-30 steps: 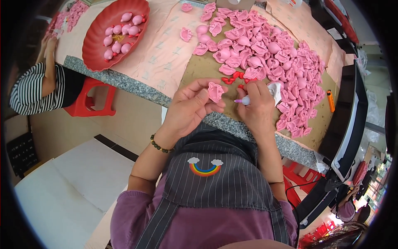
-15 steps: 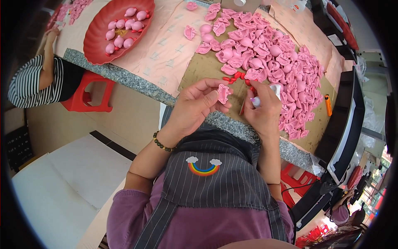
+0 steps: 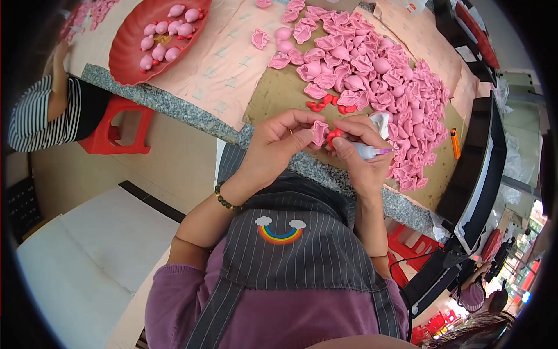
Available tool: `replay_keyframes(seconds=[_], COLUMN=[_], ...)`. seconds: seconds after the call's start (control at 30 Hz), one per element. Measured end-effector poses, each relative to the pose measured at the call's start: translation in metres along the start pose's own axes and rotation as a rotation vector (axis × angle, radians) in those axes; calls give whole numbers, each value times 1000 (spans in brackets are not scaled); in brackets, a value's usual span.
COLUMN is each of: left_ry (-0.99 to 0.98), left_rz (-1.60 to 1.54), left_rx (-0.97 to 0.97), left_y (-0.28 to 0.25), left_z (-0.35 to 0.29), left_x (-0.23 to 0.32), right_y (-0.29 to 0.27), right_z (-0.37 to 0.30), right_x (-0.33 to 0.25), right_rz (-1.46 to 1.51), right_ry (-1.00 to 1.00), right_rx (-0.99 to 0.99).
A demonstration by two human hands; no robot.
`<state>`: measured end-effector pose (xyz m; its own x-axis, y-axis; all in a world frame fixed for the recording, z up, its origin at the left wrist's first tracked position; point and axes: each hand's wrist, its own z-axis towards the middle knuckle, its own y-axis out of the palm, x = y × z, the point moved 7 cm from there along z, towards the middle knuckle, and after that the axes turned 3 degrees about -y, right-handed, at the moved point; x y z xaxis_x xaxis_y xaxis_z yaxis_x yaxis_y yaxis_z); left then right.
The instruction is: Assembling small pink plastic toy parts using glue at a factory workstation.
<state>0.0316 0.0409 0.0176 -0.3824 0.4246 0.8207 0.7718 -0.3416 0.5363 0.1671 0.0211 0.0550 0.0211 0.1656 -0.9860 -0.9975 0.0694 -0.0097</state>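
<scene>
Between thumb and fingers, my left hand holds a hollow pink moulded piece with a wavy rim. My right hand is closed too, pinching a small glossy red piece right beside the pink one; whether they touch I cannot tell. Tucked in the same hand is a small translucent squeeze bottle, its purple tip pointing right. Just beyond my hands lie several loose red pieces. A large heap of pink moulded pieces covers the board behind them.
A red scalloped tray with assembled pink-and-red pieces stands at the far left. An orange-handled tool lies right of the heap, beside a black bin-like box. A person in a striped top works at the left by a red stool.
My right hand has picked up a red piece and brought it to the pink one. The squeeze bottle's tip has swung round to the right.
</scene>
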Motion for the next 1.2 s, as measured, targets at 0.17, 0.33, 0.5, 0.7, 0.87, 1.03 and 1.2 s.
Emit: replay_keyframes(seconds=[0.17,0.33,0.5,0.7,0.87,1.03,1.2], left_ry=[18,23,21,50,33,-36,59], left_rz=[92,110,112,115,204,240,108], left_rx=[40,4,0,-2,24,-16,-69], left_y=[1,7,7,11,9,10,22], left_z=[-3,-3,-2,-2,-2,-4,-3], left_x=[5,5,1,-1,0,-2,0], right_y=[-4,-9,-10,-12,-8,-8,-15], right_z=[-7,-11,-14,-17,-15,-18,-25], right_x=[13,13,13,19,17,13,7], right_rz=[66,182,118,120,-19,-167,-94], right_ry=[14,39,26,5,27,-57,-176], right_rx=[-17,55,74,91,53,-13,165])
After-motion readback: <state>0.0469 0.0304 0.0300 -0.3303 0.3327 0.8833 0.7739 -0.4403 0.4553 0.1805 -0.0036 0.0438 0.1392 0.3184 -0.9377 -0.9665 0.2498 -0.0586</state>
